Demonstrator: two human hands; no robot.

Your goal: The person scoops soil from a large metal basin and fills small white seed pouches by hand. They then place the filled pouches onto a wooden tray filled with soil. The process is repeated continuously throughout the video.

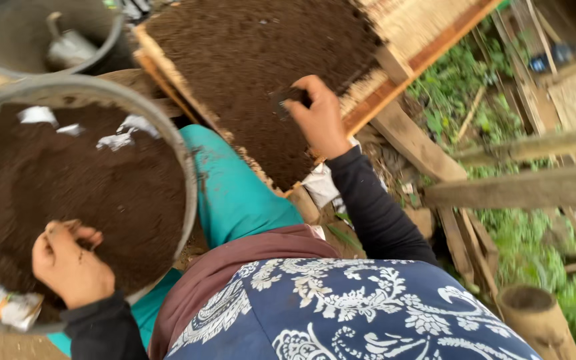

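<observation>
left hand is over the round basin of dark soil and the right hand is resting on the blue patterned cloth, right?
Not quite. The head view shows the left hand over the round basin of dark soil, but the right hand is not on the blue patterned cloth: it reaches out over the soil-filled wooden tray, pinching something dark.

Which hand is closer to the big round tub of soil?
Left. The left hand rests in the tub on its soil; the right hand is off over the wooden tray.

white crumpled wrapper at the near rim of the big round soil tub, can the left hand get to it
Probably yes: the left hand rests on the soil just beside the white crumpled wrapper, with nothing between them.
</observation>
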